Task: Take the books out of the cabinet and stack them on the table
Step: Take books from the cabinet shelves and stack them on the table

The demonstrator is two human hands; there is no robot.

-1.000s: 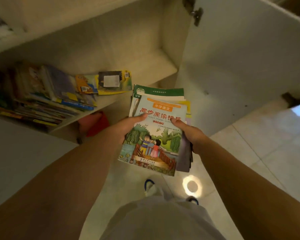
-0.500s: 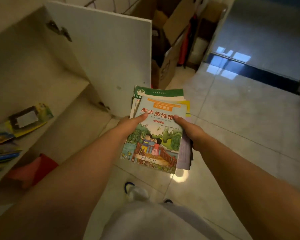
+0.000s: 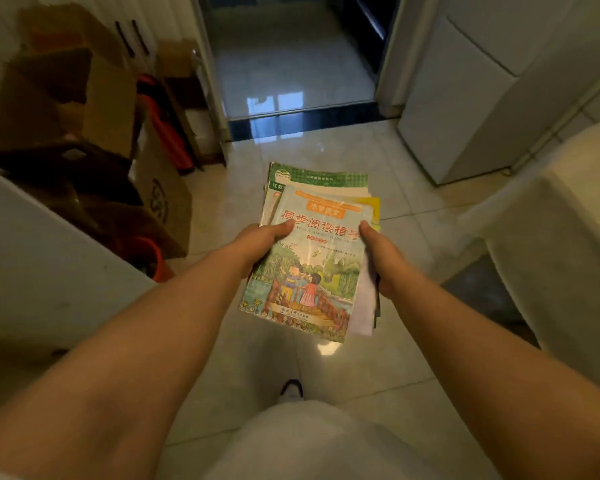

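As thumbs press top | both hands grip book stack w/ arms fwd

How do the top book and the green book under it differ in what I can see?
The top book shows its whole cover, a drawing of two children on a bridge; the green book shows only a strip at its far edge. Both thumbs press on the top book, left hand and right hand; no thumb touches the green book. Both books lie flat in one stack, held above the floor.
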